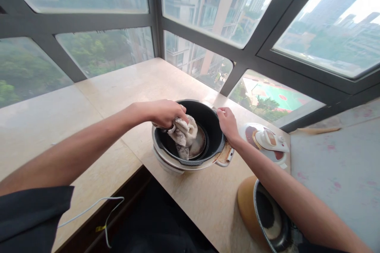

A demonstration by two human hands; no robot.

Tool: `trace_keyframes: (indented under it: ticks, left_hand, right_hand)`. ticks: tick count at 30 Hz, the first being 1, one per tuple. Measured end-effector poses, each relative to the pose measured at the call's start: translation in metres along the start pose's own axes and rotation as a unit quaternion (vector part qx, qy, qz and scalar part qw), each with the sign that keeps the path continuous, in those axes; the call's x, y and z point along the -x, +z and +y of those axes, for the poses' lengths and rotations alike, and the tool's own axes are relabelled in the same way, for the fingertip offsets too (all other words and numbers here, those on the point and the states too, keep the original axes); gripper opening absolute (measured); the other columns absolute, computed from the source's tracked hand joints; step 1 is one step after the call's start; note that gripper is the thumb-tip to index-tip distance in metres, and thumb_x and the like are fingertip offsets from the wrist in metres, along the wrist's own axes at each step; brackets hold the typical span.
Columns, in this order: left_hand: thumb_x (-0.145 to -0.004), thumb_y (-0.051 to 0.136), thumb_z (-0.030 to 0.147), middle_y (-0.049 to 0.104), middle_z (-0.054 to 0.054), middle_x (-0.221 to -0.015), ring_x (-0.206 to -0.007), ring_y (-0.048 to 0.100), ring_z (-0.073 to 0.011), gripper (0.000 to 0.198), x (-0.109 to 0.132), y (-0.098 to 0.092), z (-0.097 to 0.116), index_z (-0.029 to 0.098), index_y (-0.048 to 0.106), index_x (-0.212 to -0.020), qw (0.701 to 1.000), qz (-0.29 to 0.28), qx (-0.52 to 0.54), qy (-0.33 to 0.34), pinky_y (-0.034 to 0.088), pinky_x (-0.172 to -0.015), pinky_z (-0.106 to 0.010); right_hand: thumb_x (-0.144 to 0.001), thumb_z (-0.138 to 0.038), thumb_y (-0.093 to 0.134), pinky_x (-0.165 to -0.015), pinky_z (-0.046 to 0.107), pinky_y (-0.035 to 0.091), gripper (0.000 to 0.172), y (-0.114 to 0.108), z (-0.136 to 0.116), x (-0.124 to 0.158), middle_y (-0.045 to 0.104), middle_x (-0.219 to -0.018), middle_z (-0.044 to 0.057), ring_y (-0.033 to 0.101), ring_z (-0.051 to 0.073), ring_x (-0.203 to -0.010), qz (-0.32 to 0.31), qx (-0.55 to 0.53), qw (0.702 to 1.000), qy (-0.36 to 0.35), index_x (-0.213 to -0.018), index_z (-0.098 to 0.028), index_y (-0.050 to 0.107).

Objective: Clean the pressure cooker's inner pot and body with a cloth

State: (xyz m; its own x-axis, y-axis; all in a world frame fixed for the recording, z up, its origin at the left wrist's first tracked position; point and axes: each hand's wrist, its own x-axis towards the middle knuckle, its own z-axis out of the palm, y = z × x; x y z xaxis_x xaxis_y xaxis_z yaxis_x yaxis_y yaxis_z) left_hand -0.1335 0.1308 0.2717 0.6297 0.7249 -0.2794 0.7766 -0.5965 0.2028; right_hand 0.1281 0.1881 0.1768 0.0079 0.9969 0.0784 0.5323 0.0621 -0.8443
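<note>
My left hand (pixel 168 113) is closed around a crumpled, stained whitish cloth (pixel 184 131). Part of that cloth hangs down inside a round black-walled cooker body (pixel 208 120), over the greyish disc (pixel 198 142) at its bottom. The cooker has a pale outer shell, with a brown-stained hinge bracket (pixel 226 155) on its near right side. My right hand (pixel 228 124) grips the cooker's rim at the right, fingers curled over it. To the right, behind my right wrist, lies a white and brown cooker lid (pixel 264 141).
A gold-coloured inner pot (pixel 249 205) with a dark inside lies tipped at the lower right. A white cable (pixel 97 201) runs over the near edge of the stone-patterned ledge (pixel 118 99). Grey-framed windows (pixel 204 37) border the ledge; a flowered wall (pixel 338 166) stands at the right.
</note>
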Motion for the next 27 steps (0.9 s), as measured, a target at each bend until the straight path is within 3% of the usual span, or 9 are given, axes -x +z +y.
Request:
trace_keyframes:
  ticks: [6,11,15,19,22,27]
  left_hand:
    - [-0.075,0.059,0.016,0.069,-0.001,-0.116,-0.098,0.066,-0.0216,0.049,-0.003,-0.016,-0.007,0.037,0.075,-0.117,0.983,0.112,-0.080,-0.124,0.045,-0.080,-0.027]
    - [-0.077,0.061,0.017,0.067,-0.003,-0.114,-0.103,0.064,-0.0251,0.049,-0.008,-0.023,-0.015,0.036,0.074,-0.120,0.952,0.208,-0.099,-0.204,0.046,-0.084,-0.031]
    - [-0.073,0.062,0.014,0.069,-0.005,-0.115,-0.098,0.065,-0.0276,0.053,0.007,-0.013,-0.043,0.034,0.076,-0.121,0.906,0.314,-0.037,-0.280,0.049,-0.086,-0.035]
    - [-0.072,0.062,0.013,0.073,-0.006,-0.108,-0.094,0.068,-0.0280,0.054,0.028,0.013,-0.064,0.028,0.076,-0.121,0.878,0.349,0.045,-0.324,0.051,-0.082,-0.034]
    - [-0.078,0.063,0.022,0.074,-0.005,-0.109,-0.098,0.069,-0.0280,0.047,0.036,0.035,-0.055,0.028,0.075,-0.122,0.840,0.394,0.124,-0.352,0.052,-0.084,-0.032]
    - [-0.087,0.060,0.030,0.068,-0.014,-0.116,-0.103,0.068,-0.0325,0.047,0.035,0.054,-0.003,0.024,0.068,-0.133,0.789,0.433,0.083,-0.429,0.053,-0.088,-0.038]
  right_hand:
    - [-0.086,-0.047,0.048,-0.083,0.037,0.045,0.032,-0.001,-0.004,0.001,0.073,-0.097,0.009,0.065,0.026,-0.092,-0.005,0.007,1.000,0.014,-0.097,-0.022,0.063]
    - [-0.084,-0.048,0.047,-0.084,0.038,0.046,0.034,-0.001,-0.004,0.000,0.073,-0.097,0.010,0.065,0.027,-0.092,-0.003,0.010,1.000,0.010,-0.097,-0.021,0.063]
    - [-0.083,-0.050,0.047,-0.085,0.039,0.046,0.037,0.001,-0.001,-0.001,0.073,-0.099,0.011,0.065,0.028,-0.093,-0.001,0.005,1.000,0.001,-0.097,-0.021,0.064]
    - [-0.082,-0.053,0.049,-0.086,0.040,0.046,0.039,0.002,0.002,-0.003,0.073,-0.097,0.010,0.065,0.028,-0.092,0.001,-0.001,1.000,0.003,-0.097,-0.021,0.065]
    - [-0.081,-0.053,0.050,-0.087,0.040,0.047,0.039,0.002,0.003,-0.003,0.072,-0.097,0.010,0.065,0.028,-0.092,0.004,-0.003,1.000,0.004,-0.098,-0.021,0.065]
    - [-0.081,-0.052,0.054,-0.085,0.039,0.047,0.038,0.002,0.002,-0.002,0.073,-0.094,0.009,0.065,0.027,-0.092,0.009,-0.010,1.000,-0.002,-0.098,-0.020,0.066]
